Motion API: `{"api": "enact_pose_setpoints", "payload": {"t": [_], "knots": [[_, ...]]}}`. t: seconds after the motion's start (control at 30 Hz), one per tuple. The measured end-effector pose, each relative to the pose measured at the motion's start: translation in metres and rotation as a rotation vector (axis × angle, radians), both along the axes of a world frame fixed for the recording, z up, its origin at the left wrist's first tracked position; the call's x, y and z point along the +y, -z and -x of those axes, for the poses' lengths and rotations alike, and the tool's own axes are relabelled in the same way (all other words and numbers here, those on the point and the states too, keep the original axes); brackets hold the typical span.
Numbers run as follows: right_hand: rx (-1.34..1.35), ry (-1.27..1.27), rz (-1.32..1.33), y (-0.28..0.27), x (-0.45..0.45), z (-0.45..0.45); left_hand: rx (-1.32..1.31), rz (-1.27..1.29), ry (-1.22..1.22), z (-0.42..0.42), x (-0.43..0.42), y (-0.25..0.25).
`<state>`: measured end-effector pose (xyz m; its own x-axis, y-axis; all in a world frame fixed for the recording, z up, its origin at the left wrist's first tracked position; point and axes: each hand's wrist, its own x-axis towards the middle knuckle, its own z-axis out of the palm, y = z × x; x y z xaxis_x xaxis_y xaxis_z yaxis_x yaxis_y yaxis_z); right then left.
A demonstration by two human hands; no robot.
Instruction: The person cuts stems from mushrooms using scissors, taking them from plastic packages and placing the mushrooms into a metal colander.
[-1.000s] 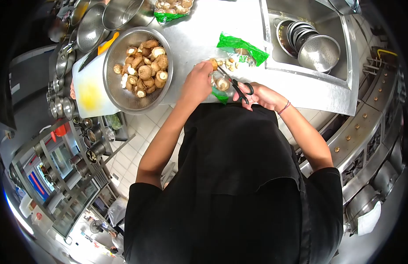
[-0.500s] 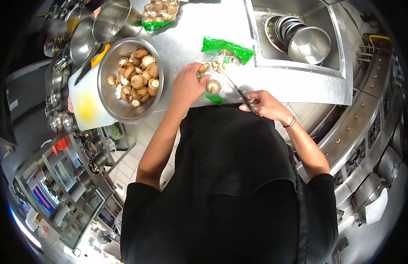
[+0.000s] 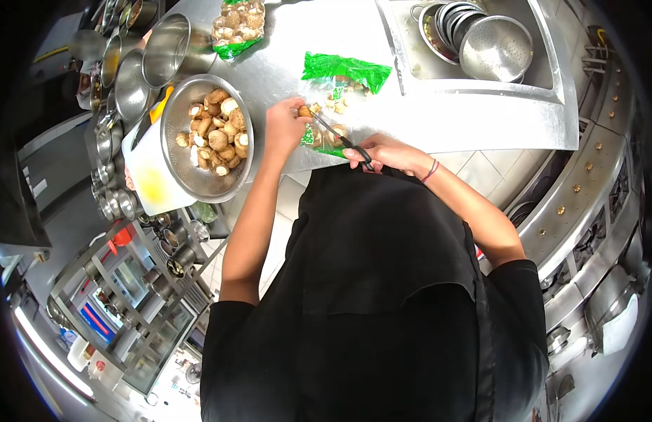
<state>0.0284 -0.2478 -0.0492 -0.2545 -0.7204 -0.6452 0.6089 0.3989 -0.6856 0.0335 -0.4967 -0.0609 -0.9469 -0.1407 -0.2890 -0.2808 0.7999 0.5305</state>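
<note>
Between the fingertips of my left hand (image 3: 286, 125) is a brown mushroom (image 3: 305, 111). My right hand (image 3: 386, 153) grips black-handled scissors (image 3: 346, 141), and their blades reach up to the mushroom's stem. Under the blades lies an opened clear and green plastic bag (image 3: 347, 69) with a few mushrooms (image 3: 338, 131) on its near part. Small cut stem pieces (image 3: 336, 106) are scattered on the plastic. To the left stands a perforated metal colander (image 3: 173, 165) holding many whole mushrooms (image 3: 218, 138).
A packed bag of mushrooms (image 3: 238, 27) lies at the back left beside metal bowls (image 3: 165, 49). A white cutting board (image 3: 151, 179) sits partly under the colander. On the right, a sink (image 3: 410, 53) contains stacked strainers (image 3: 496, 49). The steel counter's front edge (image 3: 481, 149) runs before me.
The scissors have swung left, bringing their blades to the mushroom in my left hand. My right hand has moved left with them. The whole view has shifted slightly.
</note>
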Motion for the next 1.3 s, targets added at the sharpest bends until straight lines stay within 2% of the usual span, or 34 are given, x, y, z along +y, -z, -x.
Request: {"api": "enact_pose_setpoints", "payload": {"t": [0.07,0.1,0.17,0.2,0.27,0.4,0.47,0.5,0.53,0.6,0.63,0.7,0.83,0.9,0.97,1.07,1.17,1.23,1.27,1.3], "knots": [[0.002,0.008,0.012,0.000,-0.002,-0.001,-0.093,-0.276,-0.220,-0.004,-0.004,0.002],[0.023,0.009,0.016,0.000,-0.003,-0.002,-0.102,-0.274,-0.212,-0.007,-0.003,0.000],[0.037,0.028,0.017,-0.001,-0.007,-0.002,-0.132,-0.499,-0.357,-0.008,0.001,-0.004],[0.011,0.006,0.019,-0.005,-0.011,0.002,-0.142,-0.500,-0.343,-0.010,-0.002,0.003],[-0.015,-0.009,0.020,-0.004,-0.010,0.009,0.021,-0.487,-0.248,-0.016,-0.010,0.023],[-0.098,-0.011,0.106,0.007,-0.007,0.013,0.005,-0.529,-0.275,-0.011,-0.004,0.005],[-0.177,0.071,0.095,0.011,-0.001,0.009,0.024,-0.319,-0.045,-0.010,0.004,-0.004],[-0.171,0.072,0.043,-0.009,0.005,0.013,0.038,-0.266,0.006,-0.009,0.006,-0.006],[-0.165,0.063,0.041,-0.006,0.010,0.009,0.045,-0.267,-0.002,-0.008,0.007,-0.007],[-0.193,0.237,0.130,0.007,0.028,0.004,0.030,-0.136,0.118,-0.005,0.005,-0.009],[-0.234,0.249,0.131,0.004,0.037,0.008,0.046,-0.136,0.098,-0.005,0.002,-0.008],[-0.213,0.257,0.125,-0.006,0.045,0.013,-0.006,-0.210,0.178,-0.004,-0.005,-0.009],[-0.089,0.219,0.099,-0.013,0.051,0.016,0.092,-0.163,0.203,-0.011,-0.009,-0.022],[0.020,0.171,0.078,-0.013,0.047,0.018,0.218,-0.041,0.428,-0.014,-0.017,-0.017],[0.087,0.121,-0.018,-0.008,0.045,0.019,0.051,0.040,0.423,-0.010,-0.019,-0.015],[0.230,0.001,-0.030,-0.009,0.039,0.020,0.080,0.026,0.425,-0.002,-0.025,-0.017],[0.285,-0.067,-0.066,-0.021,0.031,0.024,0.104,-0.054,0.290,-0.004,-0.021,-0.034],[0.287,-0.063,-0.075,-0.022,0.030,0.026,0.371,-0.212,0.074,-0.007,-0.020,-0.044],[0.283,-0.056,-0.081,-0.022,0.030,0.027,0.476,-0.358,0.111,-0.004,-0.029,-0.051],[0.313,-0.070,-0.093,-0.023,0.030,0.028,0.563,-0.347,0.023,-0.009,-0.031,-0.068]]}}
